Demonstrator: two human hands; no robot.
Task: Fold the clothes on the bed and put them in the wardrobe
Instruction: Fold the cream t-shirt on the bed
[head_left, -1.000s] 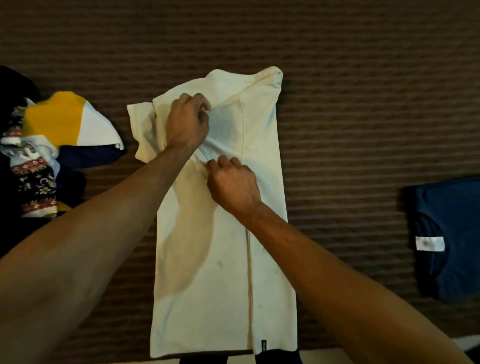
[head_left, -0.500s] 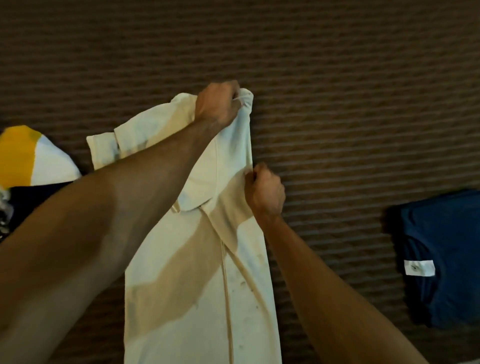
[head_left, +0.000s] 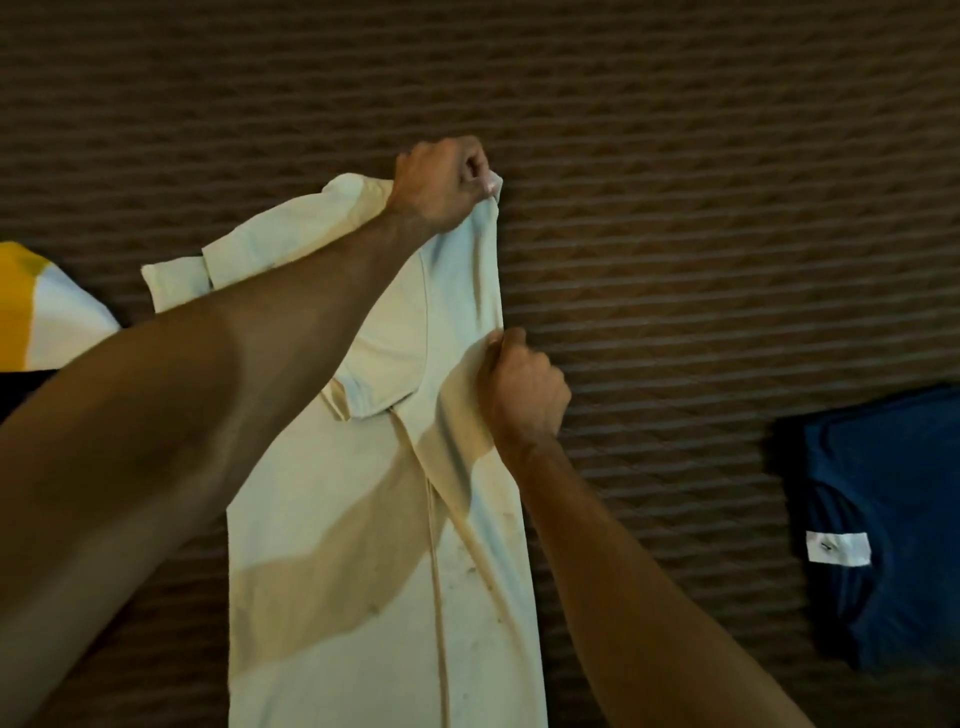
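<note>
The bed (head_left: 727, 156), covered in a brown ribbed spread, filled the whole view and lay under everything else. On it, running from beyond the fingertips back toward the person, lay the cream shirt (head_left: 363, 597), partly folded lengthwise, with one short sleeve sticking out to the left of the left forearm. That forearm crossed over the upper part of the shirt and hid a wide band of it from view. To the right of the right hand's fingers, well apart from the shirt, lay a folded navy garment (head_left: 893, 519) with a small white label (head_left: 838, 548) on it. At the far left edge, well away from both hands, part of a yellow and white garment (head_left: 47, 306) showed. The left hand (head_left: 441, 182) was curled tight, its fingers pinching the far right corner of the shirt. The right hand (head_left: 524, 389), nearer the person, had its fingers curled round the shirt's right edge, gripping the cloth just below that corner, the fabric stretched between the two hands.
</note>
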